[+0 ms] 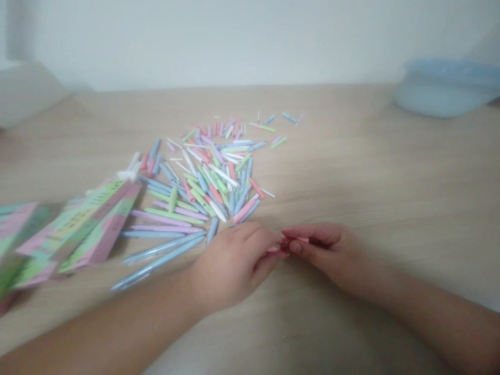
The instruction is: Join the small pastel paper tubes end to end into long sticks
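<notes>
My left hand (238, 260) and my right hand (332, 250) meet at the front middle of the table, fingertips nearly touching. Between them is a small pink pen part (303, 240), pinched by the fingers of both hands. The fingers cover most of it, and blur hides whether it is one piece or two. Just beyond my left hand spreads a pile of loose pen parts (219, 182) in pink, blue, green, purple and white. Long blue and purple pens or barrels (167, 250) lie left of my left wrist.
Pastel printed cardboard boxes (94, 224) stand at the left, one with white pieces sticking out of its far end. A translucent bluish container (445, 88) sits at the back right. At the far left is a pale box-like object (31, 94). A white wall (250, 41) borders the wooden table (371, 172).
</notes>
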Tool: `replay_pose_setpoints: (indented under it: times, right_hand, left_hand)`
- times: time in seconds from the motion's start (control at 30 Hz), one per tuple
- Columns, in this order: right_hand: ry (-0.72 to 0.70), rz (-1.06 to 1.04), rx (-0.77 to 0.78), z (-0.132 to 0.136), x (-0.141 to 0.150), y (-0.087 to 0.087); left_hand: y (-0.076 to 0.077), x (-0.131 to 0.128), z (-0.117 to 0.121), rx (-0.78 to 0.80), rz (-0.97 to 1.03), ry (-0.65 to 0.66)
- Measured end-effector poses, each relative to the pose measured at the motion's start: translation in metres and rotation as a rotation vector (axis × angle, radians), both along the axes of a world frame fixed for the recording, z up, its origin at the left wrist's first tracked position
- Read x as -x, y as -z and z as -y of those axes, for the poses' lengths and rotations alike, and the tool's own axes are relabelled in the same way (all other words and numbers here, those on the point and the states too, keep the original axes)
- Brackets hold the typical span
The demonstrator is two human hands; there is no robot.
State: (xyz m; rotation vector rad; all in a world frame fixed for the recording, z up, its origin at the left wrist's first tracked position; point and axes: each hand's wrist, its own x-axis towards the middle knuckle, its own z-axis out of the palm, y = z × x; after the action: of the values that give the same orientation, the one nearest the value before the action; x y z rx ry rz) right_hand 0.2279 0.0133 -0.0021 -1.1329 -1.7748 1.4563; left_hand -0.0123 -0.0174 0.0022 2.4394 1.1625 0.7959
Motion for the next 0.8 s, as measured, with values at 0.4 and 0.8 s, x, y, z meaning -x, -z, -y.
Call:
replay_pose_setpoints:
  times: [0.4, 0.8]
  right_hand:
    - [-0.116, 0.034, 0.004, 0.000, 0.006, -0.008]
    - [0.144, -0.034, -0.016, 0.000, -0.005, -0.002]
  left_hand:
    - [0.002, 0.002, 0.001, -0.161, -0.050, 0.019]
    - [-0.007, -0.004, 0.004, -0.156, -0.053, -0.041]
